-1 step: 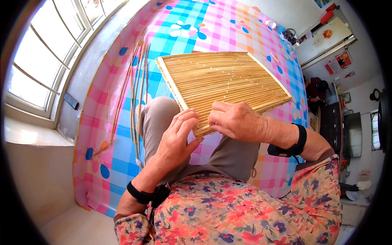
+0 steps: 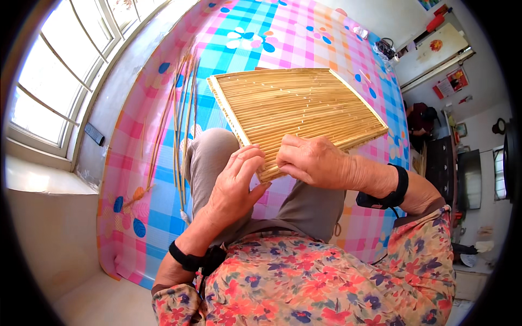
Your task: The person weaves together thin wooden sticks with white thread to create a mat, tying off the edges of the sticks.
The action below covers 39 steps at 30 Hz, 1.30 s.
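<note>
A stiff panel of tan straw stalks [image 2: 299, 103], laid side by side with bound edges, rests slanted over my bent legs. My left hand [image 2: 235, 185] is closed around its near left corner, the thumb at the near edge. Just to the right, my right hand [image 2: 314, 158] pinches the near edge with curled fingers. What lies between those fingertips is hidden. Several loose long stalks [image 2: 177, 127] lie left of my knee on the checked, flowered sheet [image 2: 157, 233].
A barred window [image 2: 60, 81] is on the left, with a dark remote control [image 2: 94, 134] on its ledge. Far right, a person in dark clothes [image 2: 420, 122] is beside dark furniture [image 2: 439, 165]. A dark bag [image 2: 384, 50] sits at the sheet's far right corner.
</note>
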Available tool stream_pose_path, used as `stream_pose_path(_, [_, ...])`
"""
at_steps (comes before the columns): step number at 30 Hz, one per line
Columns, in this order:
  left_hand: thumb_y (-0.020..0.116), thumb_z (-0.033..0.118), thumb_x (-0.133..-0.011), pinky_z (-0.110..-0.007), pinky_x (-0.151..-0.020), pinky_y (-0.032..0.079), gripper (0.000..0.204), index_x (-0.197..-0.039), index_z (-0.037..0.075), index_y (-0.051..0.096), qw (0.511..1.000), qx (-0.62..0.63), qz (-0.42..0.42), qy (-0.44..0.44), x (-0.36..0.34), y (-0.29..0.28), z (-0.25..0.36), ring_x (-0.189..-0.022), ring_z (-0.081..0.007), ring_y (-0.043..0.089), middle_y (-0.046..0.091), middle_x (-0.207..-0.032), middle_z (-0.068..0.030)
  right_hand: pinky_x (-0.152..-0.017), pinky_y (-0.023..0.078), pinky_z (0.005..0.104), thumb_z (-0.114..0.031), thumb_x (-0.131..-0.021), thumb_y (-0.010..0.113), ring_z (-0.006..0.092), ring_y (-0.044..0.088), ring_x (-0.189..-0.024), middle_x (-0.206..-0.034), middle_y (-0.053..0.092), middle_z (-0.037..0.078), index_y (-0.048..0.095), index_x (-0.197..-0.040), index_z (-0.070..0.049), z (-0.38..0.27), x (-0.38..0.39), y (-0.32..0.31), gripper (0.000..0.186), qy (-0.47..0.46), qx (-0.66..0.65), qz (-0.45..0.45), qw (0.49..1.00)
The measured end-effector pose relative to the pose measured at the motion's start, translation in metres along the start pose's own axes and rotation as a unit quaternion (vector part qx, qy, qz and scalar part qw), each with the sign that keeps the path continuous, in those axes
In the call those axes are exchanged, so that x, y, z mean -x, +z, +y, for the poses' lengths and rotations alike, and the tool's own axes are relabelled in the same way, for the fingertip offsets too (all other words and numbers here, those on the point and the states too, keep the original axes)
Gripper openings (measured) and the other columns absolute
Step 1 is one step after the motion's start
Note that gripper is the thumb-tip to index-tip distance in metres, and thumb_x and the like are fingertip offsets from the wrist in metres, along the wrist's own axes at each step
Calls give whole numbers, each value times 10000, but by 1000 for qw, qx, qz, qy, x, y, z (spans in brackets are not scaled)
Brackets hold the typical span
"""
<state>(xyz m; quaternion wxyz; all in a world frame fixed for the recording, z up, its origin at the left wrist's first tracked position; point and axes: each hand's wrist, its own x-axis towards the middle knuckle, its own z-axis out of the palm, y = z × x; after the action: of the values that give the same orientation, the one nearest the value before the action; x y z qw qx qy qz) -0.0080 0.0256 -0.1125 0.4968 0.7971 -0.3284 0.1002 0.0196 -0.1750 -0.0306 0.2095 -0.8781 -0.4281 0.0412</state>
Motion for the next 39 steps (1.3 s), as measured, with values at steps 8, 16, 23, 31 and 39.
stream_pose_path(8, [748,39,-643,-420,-936,419,412,-998,19,542,999,-19,-23,37,-5,-2,-3,-1101,-364,468,515,-1087,-147,-433,342,191,-252,-934,521,35,437,-464,-588,504,-10,602,-874,-25,-26,-34,-82,249,208,-455,71,863])
stream_pose_path(16, [745,45,-661,-421,-886,429,330,-933,13,561,1000,-3,10,14,-8,3,2,-1042,-358,483,526,-1011,-142,-394,345,145,-141,-942,490,40,431,-454,-658,504,-12,568,-897,-7,40,-62,-193,161,161,-213,343,901])
stream_pose_path(23, [734,25,-661,-416,-876,426,318,-928,24,562,999,6,44,9,-5,7,0,-1026,-348,489,528,-1009,-137,-618,461,317,-93,-831,605,205,566,-705,-783,554,65,644,-975,-68,8,-15,-39,152,71,-104,-17,992])
stream_pose_path(31, [736,25,-653,-416,-879,422,326,-929,29,561,999,-8,47,-1,-6,6,2,-1020,-343,491,530,-1008,-132,-607,483,372,-134,-800,611,271,583,-705,-769,547,83,625,-938,-105,24,-8,-4,142,-18,11,-54,998])
stream_pose_path(39, [718,14,-667,-406,-869,429,297,-919,25,562,999,-11,52,-2,-6,7,1,-1009,-341,496,532,-1000,-135,-625,490,381,-177,-789,632,273,593,-741,-771,552,63,590,-952,-96,27,-7,2,187,-27,-44,-15,999])
